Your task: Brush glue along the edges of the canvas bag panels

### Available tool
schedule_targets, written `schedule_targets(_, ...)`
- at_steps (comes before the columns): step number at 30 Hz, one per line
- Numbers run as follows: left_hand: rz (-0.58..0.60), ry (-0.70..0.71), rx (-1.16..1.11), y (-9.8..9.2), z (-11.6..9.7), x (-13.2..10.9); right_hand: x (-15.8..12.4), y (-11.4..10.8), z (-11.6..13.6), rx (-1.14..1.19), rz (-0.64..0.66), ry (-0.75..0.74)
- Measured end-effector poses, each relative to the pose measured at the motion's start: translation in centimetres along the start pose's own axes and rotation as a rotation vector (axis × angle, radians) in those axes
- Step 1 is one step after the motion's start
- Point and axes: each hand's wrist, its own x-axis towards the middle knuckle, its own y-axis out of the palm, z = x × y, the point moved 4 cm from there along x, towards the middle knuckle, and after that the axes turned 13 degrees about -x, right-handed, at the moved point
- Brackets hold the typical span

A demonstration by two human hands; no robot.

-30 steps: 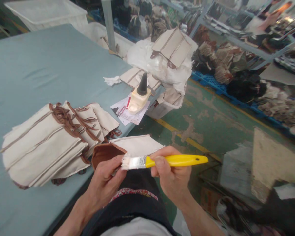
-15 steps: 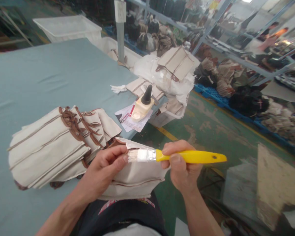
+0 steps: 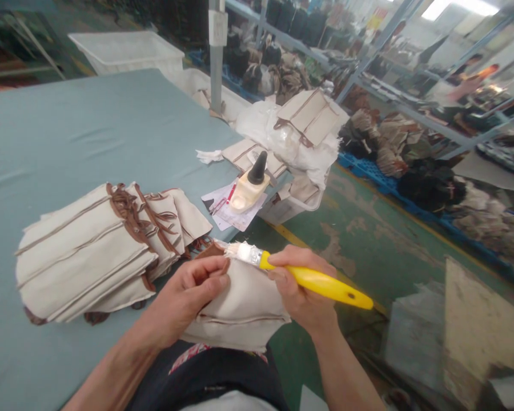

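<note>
My right hand (image 3: 304, 285) is closed round a paintbrush with a yellow handle (image 3: 321, 284). Its pale bristles (image 3: 235, 249) touch the upper edge of a cream fabric piece (image 3: 248, 297) with brown trim. Thumb and fingers of my left hand (image 3: 192, 291) pinch that piece near the same edge, just below the brush tip. The fabric piece hangs at the table's near edge, in front of my body. To the left lies a stack of similar cream pieces (image 3: 81, 251) with brown trim. A cream container with a black conical nozzle (image 3: 252, 185) stands beyond my hands.
The blue-green table (image 3: 124, 131) stretches to the left. Papers with a red pen (image 3: 231, 193) lie under the container. White bins (image 3: 128, 51) stand past the table; one at the right holds plastic and fabric. Racks and a blue pallet (image 3: 368, 177) line the right side.
The brush has moved up to the fabric's top edge, and its handle end has swung downward and left. My left hand still pinches the piece.
</note>
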Motion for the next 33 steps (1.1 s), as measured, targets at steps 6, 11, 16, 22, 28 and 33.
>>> schedule_targets(6, -0.017, -0.022, -0.076, 0.3, -0.4, -0.1, -0.7, -1.0, 0.1, 0.047, 0.000, -0.020)
schedule_targets(11, -0.050, -0.032, -0.143, 0.5, -0.5, -0.5, 0.2, -0.6, 1.3, 0.043, 0.064, -0.185)
schedule_targets(16, -0.041, -0.020, -0.201, 0.5, -0.3, -0.9, -0.1, -0.6, 1.6, 0.051, 0.067, -0.214)
schedule_targets(22, -0.012, -0.037, -0.250, 0.7, -0.2, -1.5, -1.0, -0.5, 0.7, -0.068, -0.119, -0.026)
schedule_targets(28, -0.086, -0.008, -0.262, 1.2, -0.9, -2.1, -2.0, 2.1, 0.5, -0.195, -0.098, 0.037)
schedule_targets(33, -0.056, 0.045, -0.074, -0.4, -1.9, -2.9, -1.7, 2.0, 0.8, -0.218, -0.167, 0.082)
